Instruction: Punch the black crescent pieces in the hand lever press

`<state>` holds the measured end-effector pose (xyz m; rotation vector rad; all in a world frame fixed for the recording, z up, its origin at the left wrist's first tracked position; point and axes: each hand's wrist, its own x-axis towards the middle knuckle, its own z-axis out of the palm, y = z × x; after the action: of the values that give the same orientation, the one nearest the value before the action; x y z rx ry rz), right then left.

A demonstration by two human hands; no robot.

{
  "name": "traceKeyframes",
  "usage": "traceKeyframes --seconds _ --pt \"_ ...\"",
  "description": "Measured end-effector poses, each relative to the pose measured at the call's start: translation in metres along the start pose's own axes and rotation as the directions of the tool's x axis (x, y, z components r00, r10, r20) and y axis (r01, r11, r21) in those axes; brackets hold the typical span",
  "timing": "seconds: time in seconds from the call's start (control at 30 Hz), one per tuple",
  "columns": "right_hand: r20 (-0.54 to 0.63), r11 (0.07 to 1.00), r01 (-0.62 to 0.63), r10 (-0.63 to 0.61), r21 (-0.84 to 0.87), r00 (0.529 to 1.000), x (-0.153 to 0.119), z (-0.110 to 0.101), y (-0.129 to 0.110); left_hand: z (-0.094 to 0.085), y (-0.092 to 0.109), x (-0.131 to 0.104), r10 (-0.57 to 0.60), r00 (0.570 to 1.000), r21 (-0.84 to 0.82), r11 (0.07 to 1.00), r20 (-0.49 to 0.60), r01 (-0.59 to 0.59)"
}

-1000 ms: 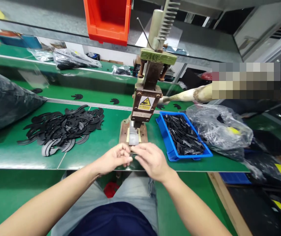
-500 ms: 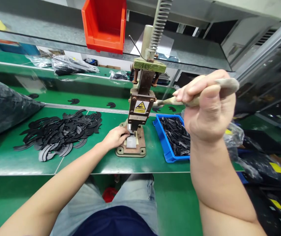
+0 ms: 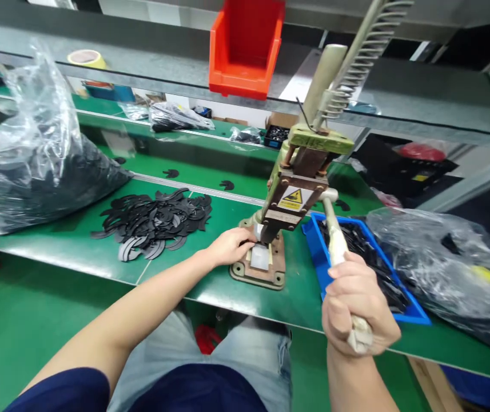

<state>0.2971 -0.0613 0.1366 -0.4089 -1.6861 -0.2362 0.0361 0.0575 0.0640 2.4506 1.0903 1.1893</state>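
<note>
A hand-operated lever press (image 3: 298, 189) with a yellow warning label stands on the green bench, its spring at the upper right. My left hand (image 3: 231, 247) reaches in at the base of the press, fingers pinched under the ram. A small black piece shows at its fingertips, mostly hidden, beside a pale metal block (image 3: 260, 257). My right hand (image 3: 358, 306) is wrapped around the cloth-covered press lever (image 3: 335, 234), which points down toward me. Left of the press lies a pile of black curved plastic pieces (image 3: 159, 220).
A blue tray (image 3: 319, 252) of black parts sits right of the press. Filled plastic bags stand at the left (image 3: 47, 160) and right (image 3: 450, 269). Above is a shelf with a red bin (image 3: 245, 68) and a tape roll (image 3: 86, 58). Several black pieces lie on the green strip behind.
My right hand has pulled the lever from raised to down toward me, and the ram looks lower. My left hand stays at the press base. The view has shifted and tilted.
</note>
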Motion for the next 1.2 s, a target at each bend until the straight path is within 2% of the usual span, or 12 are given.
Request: traceKeyframes --seconds 0.07,0.17,0.27,0.33,0.4,0.47,0.6,0.67,0.83,0.97,1.07,1.2 --pt "-0.086 0.998 0.021 -0.016 0.059 0.996 -0.002 0.003 0.003 -0.022 -0.011 -0.005 -0.036 0.999 0.123 0.992 -0.001 0.036" --pt "-0.107 0.997 0.022 -0.014 0.071 0.994 0.0 0.005 0.004 -0.068 -0.041 -0.018 -0.139 0.99 0.408 0.904 -0.005 0.128" --pt "-0.122 0.997 0.02 -0.012 0.069 0.992 -0.001 0.006 0.004 -0.107 -0.073 -0.032 -0.281 0.956 0.577 0.796 0.088 0.181" --pt "-0.134 0.997 0.018 -0.008 0.07 0.991 -0.001 0.008 0.004 -0.118 -0.089 -0.039 -0.314 0.934 0.62 0.771 0.17 0.147" --pt "-0.151 0.998 0.019 -0.009 0.066 0.989 -0.001 0.009 0.004 -0.118 -0.096 -0.042 -0.3 0.93 0.631 0.769 0.214 0.103" --pt "-0.146 0.998 0.017 -0.009 0.054 0.989 -0.001 0.009 0.004 -0.11 -0.095 -0.044 -0.254 0.942 0.617 0.784 0.218 0.069" --pt "-0.107 1.0 0.01 -0.008 0.024 0.994 -0.001 0.007 0.003 -0.089 -0.078 -0.048 -0.138 0.963 0.54 0.841 0.233 -0.01" --pt "-0.111 1.0 0.007 -0.005 0.021 0.994 -0.001 0.007 0.003 -0.083 -0.07 -0.048 -0.118 0.963 0.496 0.868 0.243 -0.018" --pt "-0.155 0.998 0.034 -0.025 0.056 0.988 0.0 0.01 0.003 -0.076 -0.067 -0.039 -0.211 0.955 0.443 0.891 0.208 0.1" --pt "-0.133 0.997 0.022 -0.012 0.069 0.991 0.001 0.01 0.002 -0.067 -0.067 -0.032 -0.228 0.939 0.329 0.934 0.258 0.136" --pt "-0.132 0.997 0.011 -0.001 0.071 0.991 0.0 0.009 0.002 -0.059 -0.063 -0.033 -0.308 0.911 0.177 0.947 0.273 0.268" --pt "-0.143 0.997 0.021 -0.011 0.068 0.99 0.0 0.009 0.002 -0.054 -0.056 -0.033 -0.418 0.876 -0.128 0.881 0.241 0.456"
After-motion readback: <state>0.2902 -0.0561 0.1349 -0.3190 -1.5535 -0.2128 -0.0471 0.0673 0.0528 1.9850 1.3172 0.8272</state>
